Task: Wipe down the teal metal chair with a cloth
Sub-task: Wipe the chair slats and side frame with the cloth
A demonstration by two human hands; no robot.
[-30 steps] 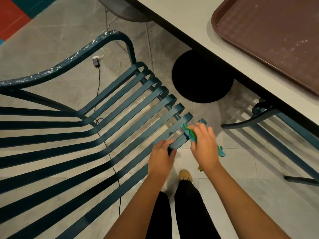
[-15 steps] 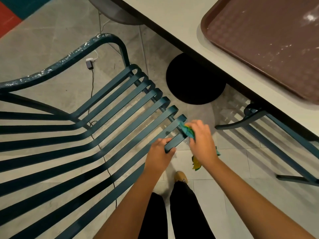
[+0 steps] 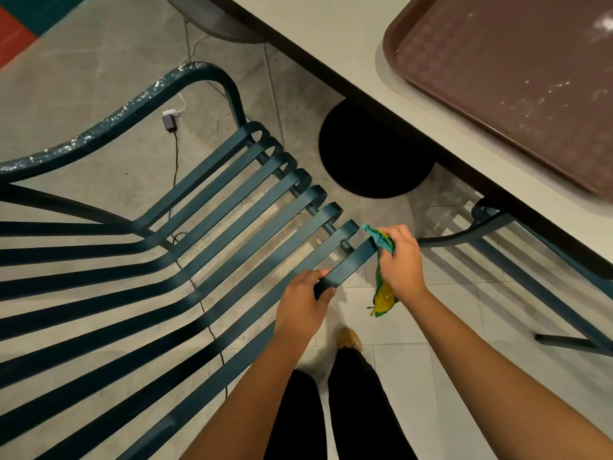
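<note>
**Below: chair slat wiping, overhead view**

Teal chair (image 3: 205, 247) stands beside the table (image 3: 335, 44). Left hand (image 3: 306, 300) clamps the nearest slat (image 3: 351, 263); right hand (image 3: 399, 260) grips a teal-and-yellow cloth (image 3: 384, 293) at the slat's tip.

A teal metal chair (image 3: 199, 247) fills the left of the view, its long flat slats running from 8 o'clock up toward 2 o'clock and curling over at their front ends. Its curved armrest at 11 o'clock carries white chips in the paint. A crumpled cloth (image 3: 381, 260), teal at the top and yellow at its hanging lower end, is pressed against the tip of the nearest slat, just right of centre.
</note>
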